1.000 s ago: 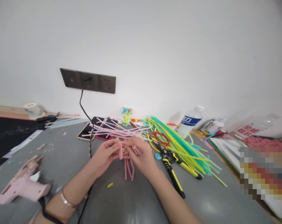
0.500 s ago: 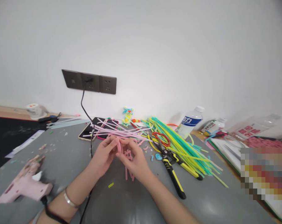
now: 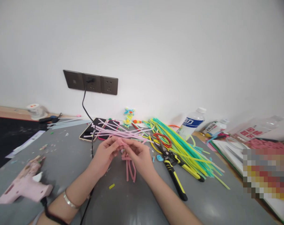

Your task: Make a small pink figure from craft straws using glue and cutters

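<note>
My left hand (image 3: pixel 104 157) and my right hand (image 3: pixel 140 160) meet above the grey table, fingertips pinched together. Between them is a small pink strip (image 3: pixel 120 142), mostly covered by the fingers. Several short pink strips (image 3: pixel 130 171) lie under and beside my right hand. Just beyond my fingers, long pale-pink strips (image 3: pixel 123 132) are spread across two phones (image 3: pixel 87 134). Cutters with yellow-and-black handles (image 3: pixel 173 178) rest open to the right of my right hand.
A pink glue gun (image 3: pixel 27 190) lies at left, its black cord near my left forearm. Green and yellow strips (image 3: pixel 186 150) are heaped at right, before a bottle (image 3: pixel 191 123). A small figure (image 3: pixel 128 118) stands by the wall. A power cord (image 3: pixel 83 104) hangs from the socket.
The pink strip, which stood up between my fingers, is now mostly hidden in the pinch. My right hand has turned slightly, showing more of the short strips below.
</note>
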Motion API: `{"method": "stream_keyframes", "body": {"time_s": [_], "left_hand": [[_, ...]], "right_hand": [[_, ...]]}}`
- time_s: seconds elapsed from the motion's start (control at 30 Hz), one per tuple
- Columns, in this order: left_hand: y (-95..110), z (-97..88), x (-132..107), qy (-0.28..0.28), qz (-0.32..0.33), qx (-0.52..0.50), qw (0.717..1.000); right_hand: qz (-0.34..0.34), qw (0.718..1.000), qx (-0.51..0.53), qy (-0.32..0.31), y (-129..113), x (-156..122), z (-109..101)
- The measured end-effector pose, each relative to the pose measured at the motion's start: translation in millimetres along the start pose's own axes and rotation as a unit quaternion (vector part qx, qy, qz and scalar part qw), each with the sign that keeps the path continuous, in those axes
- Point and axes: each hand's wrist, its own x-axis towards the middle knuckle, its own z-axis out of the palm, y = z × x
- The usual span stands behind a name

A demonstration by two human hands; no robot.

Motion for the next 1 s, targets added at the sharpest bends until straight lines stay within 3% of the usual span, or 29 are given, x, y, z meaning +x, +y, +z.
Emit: {"method": "stream_keyframes", "body": {"time_s": [0.1, 0.3, 0.47, 0.67, 1.0], "left_hand": [[0, -1.0, 1, 0.009, 0.015, 0.045, 0.999], [5, -2.9, -1, 0.013, 0.165, 0.217, 0.962], [5, -7.7, -1, -0.001, 0.192, 0.286, 0.939], [6, -9.4, -3, 0.016, 0.163, 0.312, 0.936], [5, -0.7, 0, -0.031, 0.052, 0.189, 0.98]], "right_hand": [[-0.001, 1.0, 0.016, 0.007, 1, 3, -4], [0.018, 1.0, 0.013, -0.013, -8, 8, -16], [0.037, 0.999, 0.023, -0.033, -8, 9, -21], [0.036, 0.998, 0.024, -0.038, -5, 10, -21], [0.046, 0.998, 0.03, -0.042, -14, 12, -30]]}}
